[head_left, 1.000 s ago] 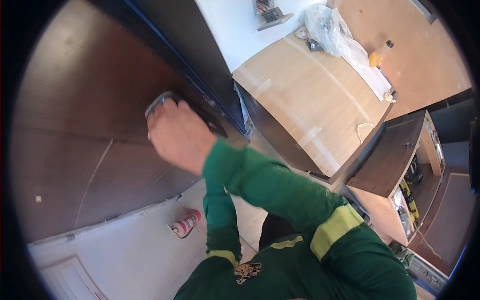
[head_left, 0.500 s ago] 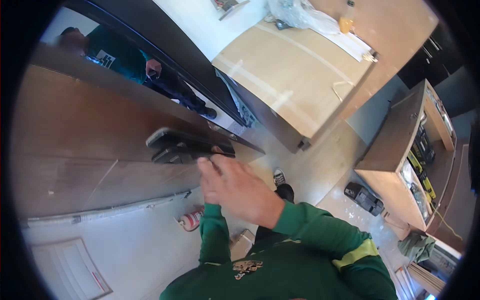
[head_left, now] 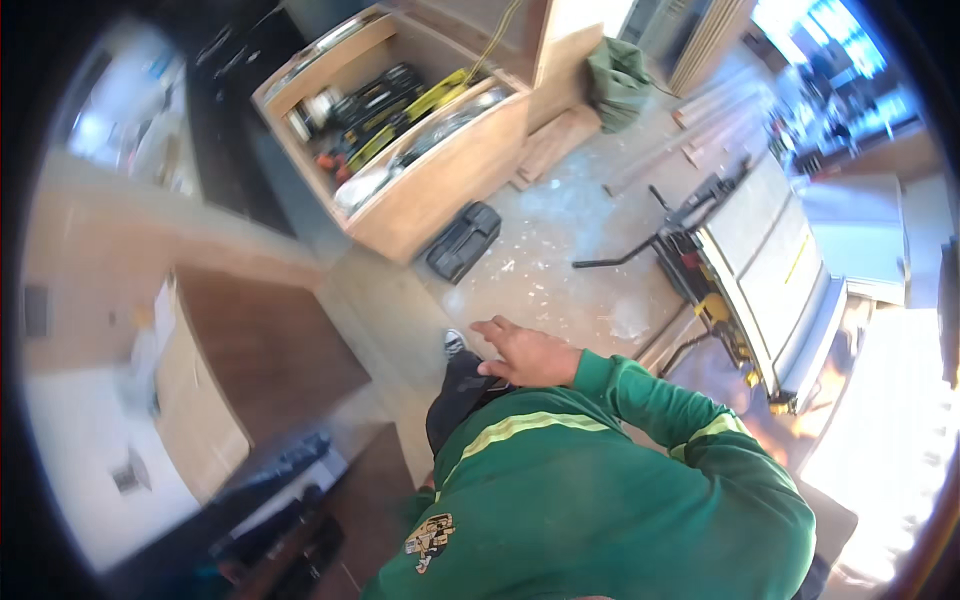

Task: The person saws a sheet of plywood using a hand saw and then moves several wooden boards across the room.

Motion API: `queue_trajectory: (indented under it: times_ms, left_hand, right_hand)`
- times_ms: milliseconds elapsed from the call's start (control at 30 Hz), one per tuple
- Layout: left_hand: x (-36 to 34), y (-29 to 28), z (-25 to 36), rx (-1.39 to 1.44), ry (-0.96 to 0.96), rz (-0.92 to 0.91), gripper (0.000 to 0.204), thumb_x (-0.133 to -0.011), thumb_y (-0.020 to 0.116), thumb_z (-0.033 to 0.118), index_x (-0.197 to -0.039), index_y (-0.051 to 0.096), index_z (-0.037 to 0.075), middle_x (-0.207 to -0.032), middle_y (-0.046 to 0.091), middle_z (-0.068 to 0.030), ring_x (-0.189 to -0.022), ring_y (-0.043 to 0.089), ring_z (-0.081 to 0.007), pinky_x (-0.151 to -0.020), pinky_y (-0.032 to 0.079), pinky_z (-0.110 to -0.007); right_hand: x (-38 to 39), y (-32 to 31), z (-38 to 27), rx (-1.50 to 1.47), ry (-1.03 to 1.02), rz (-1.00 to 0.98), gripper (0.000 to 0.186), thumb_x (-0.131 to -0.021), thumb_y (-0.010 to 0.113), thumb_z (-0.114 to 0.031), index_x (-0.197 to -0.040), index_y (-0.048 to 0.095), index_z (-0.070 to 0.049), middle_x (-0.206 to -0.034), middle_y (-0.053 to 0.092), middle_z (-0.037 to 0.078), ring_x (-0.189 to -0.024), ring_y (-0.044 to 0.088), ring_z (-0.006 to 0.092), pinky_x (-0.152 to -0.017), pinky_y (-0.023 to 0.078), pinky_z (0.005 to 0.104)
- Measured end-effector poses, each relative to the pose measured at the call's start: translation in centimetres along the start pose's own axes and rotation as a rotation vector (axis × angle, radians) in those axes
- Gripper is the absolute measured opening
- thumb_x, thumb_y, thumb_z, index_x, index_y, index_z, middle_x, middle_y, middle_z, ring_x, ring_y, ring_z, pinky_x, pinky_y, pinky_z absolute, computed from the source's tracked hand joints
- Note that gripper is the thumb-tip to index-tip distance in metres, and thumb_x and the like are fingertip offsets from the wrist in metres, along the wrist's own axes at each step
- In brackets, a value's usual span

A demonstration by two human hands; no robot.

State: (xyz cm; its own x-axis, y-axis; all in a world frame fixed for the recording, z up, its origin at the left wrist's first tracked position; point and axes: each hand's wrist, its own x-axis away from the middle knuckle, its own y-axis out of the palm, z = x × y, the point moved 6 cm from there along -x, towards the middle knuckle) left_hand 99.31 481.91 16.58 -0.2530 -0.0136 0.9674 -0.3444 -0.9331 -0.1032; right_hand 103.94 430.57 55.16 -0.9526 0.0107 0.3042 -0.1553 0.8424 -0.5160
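Note:
My right hand (head_left: pixel 533 357) reaches across in front of my body in its green sleeve. Its fingers are apart and slightly bent, the thumb lies low by my dark trousers (head_left: pixel 455 400), and nothing shows in it. My left hand is out of sight behind my green sweatshirt (head_left: pixel 590 500). Past my fingertips a dark sneaker (head_left: pixel 455 343) stands on the floor. Beyond it lies a black plastic tool case (head_left: pixel 464 242), beside an open wooden box (head_left: pixel 440 185) that holds black and yellow tools.
On the right stands a table saw (head_left: pixel 765 270) with black handles. Dark green cloth (head_left: pixel 618 85) hangs by boards at the back. A brown cabinet (head_left: pixel 260 350) with a cardboard-coloured panel (head_left: pixel 200 420) is at the left. White scraps dot the floor (head_left: pixel 560 260).
My view has swung right, away from the brown panel with black objects where both hands were. The right hand is now apart from it, near my trousers; the left has left the view.

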Motion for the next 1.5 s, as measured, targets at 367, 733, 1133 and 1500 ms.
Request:
queue_trajectory:
  times_ms: [367, 733, 1133, 1500]
  left_hand:
    - [-5.2, 22.2, 32.0, -1.095, 0.337, -0.509, 0.055, -0.102, 0.048, 0.045, -0.144, 0.051, 0.010, -0.137, 0.061, -0.0150, -0.123, 0.059, -0.0337, -0.098, 0.049, -0.047]
    - [1.3, 61.6, 59.9, -1.230, 0.379, -0.798, 0.065, -0.101, 0.056, 0.055, -0.151, 0.044, 0.016, -0.132, 0.062, -0.0044, -0.109, 0.062, -0.0154, -0.090, 0.048, -0.033]
    - [3.6, 97.9, 73.9, -1.379, 0.803, -0.751, 0.065, -0.099, 0.060, 0.052, -0.146, 0.051, 0.008, -0.127, 0.067, -0.0119, -0.112, 0.063, -0.0213, -0.097, 0.049, -0.037]
    - [-1.0, 109.3, 78.3, -1.931, 0.565, -0.512, 0.053, -0.098, 0.064, 0.047, -0.129, 0.065, 0.004, -0.118, 0.071, -0.0127, -0.105, 0.068, -0.0230, -0.090, 0.053, -0.038]
  right_hand:
    - [6.6, -12.9, 15.4, -0.164, 0.432, 0.500, 0.061, -0.097, 0.065, -0.031, -0.145, 0.042, -0.001, -0.128, 0.059, 0.025, -0.109, 0.065, 0.0417, -0.094, 0.052, 0.0497]
    - [11.4, -29.9, 20.5, -0.229, 0.620, 1.085, 0.060, -0.094, 0.070, -0.022, -0.142, 0.045, 0.004, -0.115, 0.061, 0.018, -0.089, 0.068, 0.0267, -0.085, 0.054, 0.0382]
    - [16.5, -49.3, 34.5, -0.461, 0.640, 1.424, 0.059, -0.096, 0.069, -0.019, -0.146, 0.044, -0.001, -0.116, 0.060, 0.014, -0.090, 0.065, 0.0209, -0.081, 0.055, 0.0344]
    - [21.7, -66.2, 47.4, -0.625, 0.611, 1.551, 0.061, -0.096, 0.070, -0.018, -0.147, 0.043, 0.000, -0.121, 0.060, 0.018, -0.097, 0.067, 0.0228, -0.082, 0.055, 0.0339]
